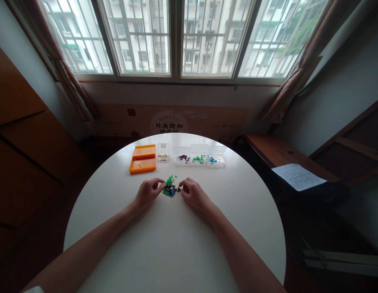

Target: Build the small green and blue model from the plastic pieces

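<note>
I am steadying the small green-and-blue brick cluster (170,188) mid-table (177,244) with my left hand (148,192), fingers curled against it, while my right hand (193,193) is pinching what looks like a tiny pale brick, probably needing careful alignment before pressing.

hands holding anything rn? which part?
Left hand pinches the left edge of the small brick model. Right hand pinches a tiny piece at its fingertips; too small to identify.
</note>
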The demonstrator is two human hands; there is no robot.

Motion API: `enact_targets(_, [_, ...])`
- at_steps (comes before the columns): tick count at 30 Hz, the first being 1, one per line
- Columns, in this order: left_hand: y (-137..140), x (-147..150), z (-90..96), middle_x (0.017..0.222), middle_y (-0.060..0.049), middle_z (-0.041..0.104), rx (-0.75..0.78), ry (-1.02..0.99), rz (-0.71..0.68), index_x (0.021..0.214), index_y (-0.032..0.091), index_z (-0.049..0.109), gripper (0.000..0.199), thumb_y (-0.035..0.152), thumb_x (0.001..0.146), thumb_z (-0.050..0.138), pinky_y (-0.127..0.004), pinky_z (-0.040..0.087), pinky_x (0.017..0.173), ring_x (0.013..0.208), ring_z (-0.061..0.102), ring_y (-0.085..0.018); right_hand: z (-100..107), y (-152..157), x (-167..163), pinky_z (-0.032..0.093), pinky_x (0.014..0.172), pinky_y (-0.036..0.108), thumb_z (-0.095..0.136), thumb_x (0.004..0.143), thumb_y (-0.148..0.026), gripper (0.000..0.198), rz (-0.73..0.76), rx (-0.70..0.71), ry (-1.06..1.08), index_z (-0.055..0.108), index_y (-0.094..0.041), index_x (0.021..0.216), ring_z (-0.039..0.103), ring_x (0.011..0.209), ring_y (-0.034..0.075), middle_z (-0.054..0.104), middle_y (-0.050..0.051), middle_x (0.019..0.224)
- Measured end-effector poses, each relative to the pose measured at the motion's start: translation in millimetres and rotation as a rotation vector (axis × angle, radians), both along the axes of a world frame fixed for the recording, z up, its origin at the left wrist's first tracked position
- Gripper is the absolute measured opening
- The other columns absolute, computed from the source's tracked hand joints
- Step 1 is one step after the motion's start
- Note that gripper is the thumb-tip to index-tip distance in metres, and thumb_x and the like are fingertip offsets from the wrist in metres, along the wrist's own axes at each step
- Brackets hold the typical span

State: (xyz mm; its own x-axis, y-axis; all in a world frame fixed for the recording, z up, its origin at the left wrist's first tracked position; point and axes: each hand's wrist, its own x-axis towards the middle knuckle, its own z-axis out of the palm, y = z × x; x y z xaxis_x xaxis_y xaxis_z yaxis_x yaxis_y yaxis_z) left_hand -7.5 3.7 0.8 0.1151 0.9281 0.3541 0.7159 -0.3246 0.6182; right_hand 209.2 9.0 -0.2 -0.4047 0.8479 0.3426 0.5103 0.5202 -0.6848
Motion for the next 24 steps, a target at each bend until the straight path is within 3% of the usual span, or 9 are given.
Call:
enact_targets(16, [-0.2,-0.7,-1.0,0.047,0.006,0.036,-0.003,-0.035,-0.01,0.082,0.013,0.069,0.031,0.039,0.079,0.053,-0.02,0.025,0.046,0.044,0.032,-0.007,-0.9,-0.3,-1.9,0.039,0.061,0.021,0.051,0.073,-0.006,0.02,0.001,0.005,0.037,0.062,-0.016,0.087,0.047,0.061,0.008,0.051,0.001,0.077])
enact_targets(24, [-0.6,-0.9,0.7,0.047,0.006,0.038,-0.014,-0.042,-0.017,0.083,0.013,0.069,0.03,0.038,0.079,0.052,-0.02,0.026,0.046,0.044,0.032,-0.008,-3.2,2.8,-2.9,0.042,0.067,0.024,0.05,0.073,-0.003,0.021,-0.079,0.019,0.07,0.062,-0.016,0.084,0.051,0.066,0.01,0.052,0.002,0.079])
